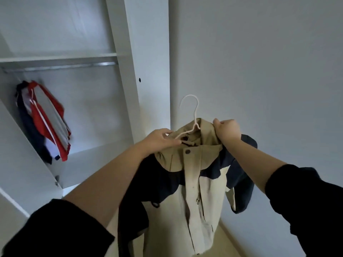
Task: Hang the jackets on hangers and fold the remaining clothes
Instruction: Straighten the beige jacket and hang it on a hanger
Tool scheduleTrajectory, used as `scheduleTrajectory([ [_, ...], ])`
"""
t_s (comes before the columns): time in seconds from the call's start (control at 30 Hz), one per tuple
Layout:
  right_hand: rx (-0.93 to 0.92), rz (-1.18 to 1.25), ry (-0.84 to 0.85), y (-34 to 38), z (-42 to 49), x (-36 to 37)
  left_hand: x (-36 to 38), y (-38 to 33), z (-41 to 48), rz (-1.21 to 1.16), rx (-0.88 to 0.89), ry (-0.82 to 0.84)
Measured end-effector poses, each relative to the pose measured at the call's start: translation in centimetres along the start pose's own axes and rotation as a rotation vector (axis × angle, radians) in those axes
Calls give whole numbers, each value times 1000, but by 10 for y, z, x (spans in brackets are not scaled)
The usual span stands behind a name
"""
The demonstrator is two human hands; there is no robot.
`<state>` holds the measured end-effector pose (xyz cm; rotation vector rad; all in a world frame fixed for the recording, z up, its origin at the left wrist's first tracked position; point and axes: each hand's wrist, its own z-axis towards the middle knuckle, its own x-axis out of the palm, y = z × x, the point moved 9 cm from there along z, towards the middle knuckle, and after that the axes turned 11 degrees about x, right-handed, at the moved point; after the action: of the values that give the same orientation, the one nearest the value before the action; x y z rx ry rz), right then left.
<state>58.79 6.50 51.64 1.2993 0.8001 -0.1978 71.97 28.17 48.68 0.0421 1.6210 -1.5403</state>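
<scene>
Hanging from both hands at the centre of the view and trailing down toward 6 o'clock, the jacket point(194, 182) is clear of the wardrobe and held in front of the bare wall point(269, 62). It is a soft shell garment. Judged from the way it drapes, it is light to moderate in weight, limp throughout, and liable to slide off a smooth hanger shoulder if left uneven. The hood and upper yoke are tan, a navy band crosses the chest and sleeves, and the lower body is cream. A dark snap sits at the neck above a covered front placket. The hanger point(195, 121) is thin, pale and rigid, with its hook standing upright toward 12 o'clock above the collar. The left hand point(159, 139) pinches the hanger's shoulder arm at the collar opening, thumb and fingers closed on it. The right hand point(227, 129), at 1 o'clock of the collar, has its fingers curled tight around the hood fabric. The best hold appears to be the collar and shoulder seams, not the loose sleeves. At 10 o'clock the wardrobe rail point(61, 66) runs under a shelf, and a red and navy jacket point(42, 119) hangs from it at 9 o'clock. Hanging is judged nearly ready, since the hanger is not yet on the rail.
</scene>
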Motion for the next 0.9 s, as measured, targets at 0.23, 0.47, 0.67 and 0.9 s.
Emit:
scheduleTrajectory([
  [0.23,42,9,8,-3,4,9,-16,18,-24,244,-112,199],
  [0.47,-10,-29,60,1,10,19,-8,6,-25,66,-66,56],
  [0.67,-34,107,15,-18,21,7,-6,-2,-22,154,-28,44],
  [0.9,-338,-86,308,-4,15,16,-6,2,-23,74,-14,-187],
])
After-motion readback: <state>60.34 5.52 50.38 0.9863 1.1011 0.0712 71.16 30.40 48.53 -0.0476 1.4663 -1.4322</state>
